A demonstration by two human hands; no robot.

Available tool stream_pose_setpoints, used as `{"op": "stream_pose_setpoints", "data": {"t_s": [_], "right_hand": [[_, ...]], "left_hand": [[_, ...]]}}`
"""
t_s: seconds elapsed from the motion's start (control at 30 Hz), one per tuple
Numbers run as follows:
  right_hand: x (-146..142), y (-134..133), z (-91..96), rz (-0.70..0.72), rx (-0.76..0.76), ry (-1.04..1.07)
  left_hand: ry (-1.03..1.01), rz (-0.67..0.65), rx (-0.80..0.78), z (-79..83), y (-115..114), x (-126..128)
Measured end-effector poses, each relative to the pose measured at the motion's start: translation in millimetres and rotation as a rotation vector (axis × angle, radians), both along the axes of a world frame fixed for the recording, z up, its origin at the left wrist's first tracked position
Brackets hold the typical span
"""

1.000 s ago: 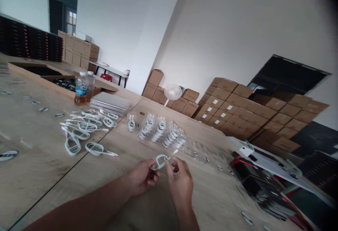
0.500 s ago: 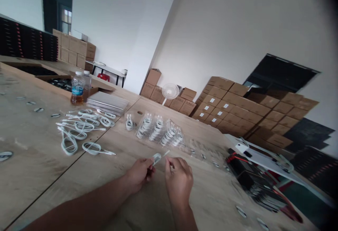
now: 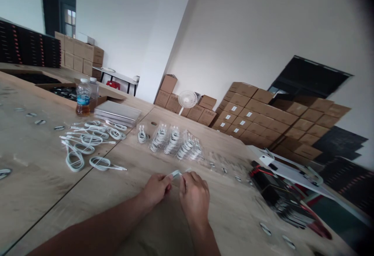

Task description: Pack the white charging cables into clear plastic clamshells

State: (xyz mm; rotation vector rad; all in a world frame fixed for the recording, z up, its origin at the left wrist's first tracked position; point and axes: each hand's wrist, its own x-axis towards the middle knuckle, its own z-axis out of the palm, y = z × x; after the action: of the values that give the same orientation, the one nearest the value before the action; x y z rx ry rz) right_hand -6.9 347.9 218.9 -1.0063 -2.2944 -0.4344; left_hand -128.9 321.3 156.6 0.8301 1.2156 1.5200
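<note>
My left hand and my right hand meet just above the wooden table, both pinched on one coiled white cable. Only a small loop of that cable shows between the fingertips. Loose coiled white cables lie spread on the table to the left. A row of bagged cables in clear plastic sits just beyond my hands.
Two drink bottles and a flat stack of clear bags stand at the back left. Black items lie at the right table edge. Cardboard boxes are stacked against the wall, with a small white fan.
My hands have come closer together and lower toward the table. The cable loop, wide a second ago, is now squeezed small between my fingers.
</note>
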Motion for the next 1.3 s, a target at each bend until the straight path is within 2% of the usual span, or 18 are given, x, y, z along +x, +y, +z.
{"op": "stream_pose_setpoints", "data": {"t_s": [0.1,0.17,0.23,0.33,0.4,0.47,0.53,0.57,0.63,0.67,0.73,0.8,0.93,1.03,1.1,1.2,1.3], "right_hand": [[5,-2,8.6,0.087,-0.096,0.151],[11,1,12.2,0.140,-0.212,0.372],[14,8,12.2,0.150,-0.364,0.660],[11,15,4.7,0.181,-0.657,1.015],[3,14,-3.3,0.292,-0.940,1.093],[-5,10,-10.6,0.390,-1.212,1.114],[-11,7,-15.9,0.420,-1.308,1.195],[-12,8,-17.9,0.418,-1.274,1.242],[-7,16,-20.8,0.352,-1.089,1.220],[-1,23,-21.5,0.249,-0.948,1.129],[20,37,-20.6,-0.046,-0.664,0.844],[50,50,-15.4,-0.240,-0.532,0.688],[125,60,4.5,-0.527,-0.435,0.451],[177,58,17.6,-0.758,-0.447,0.265],[201,55,20.2,-0.840,-0.470,0.148],[213,48,13.9,-0.862,-0.499,0.020],[197,35,2.2,-0.809,-0.478,-0.049]], "left_hand": [[-0.003,0.026,-0.046,1.4,1,-5],[-0.056,0.023,-0.048,4.5,0,-7],[-0.200,-0.019,-0.006,8.7,-2,-7],[-0.519,-0.162,0.059,15.9,-8,-6],[-0.646,-0.280,0.046,19.9,-13,-4],[-0.666,-0.404,0.009,21.9,-16,-2],[-0.607,-0.486,-0.031,21.3,-19,1],[-0.562,-0.487,-0.055,19.9,-20,2],[-0.466,-0.413,-0.085,15.6,-20,3],[-0.425,-0.365,-0.090,13.2,-20,3],[-0.375,-0.308,-0.085,9.4,-19,3],[-0.366,-0.321,-0.066,7.9,-19,1],[-0.362,-0.362,-0.054,9.7,-19,1],[-0.323,-0.369,-0.032,10.0,-17,4],[-0.291,-0.372,-0.015,8.3,-15,6],[-0.278,-0.360,-0.027,3.1,-11,9],[-0.290,-0.262,-0.041,-2.1,-6,11]]}}
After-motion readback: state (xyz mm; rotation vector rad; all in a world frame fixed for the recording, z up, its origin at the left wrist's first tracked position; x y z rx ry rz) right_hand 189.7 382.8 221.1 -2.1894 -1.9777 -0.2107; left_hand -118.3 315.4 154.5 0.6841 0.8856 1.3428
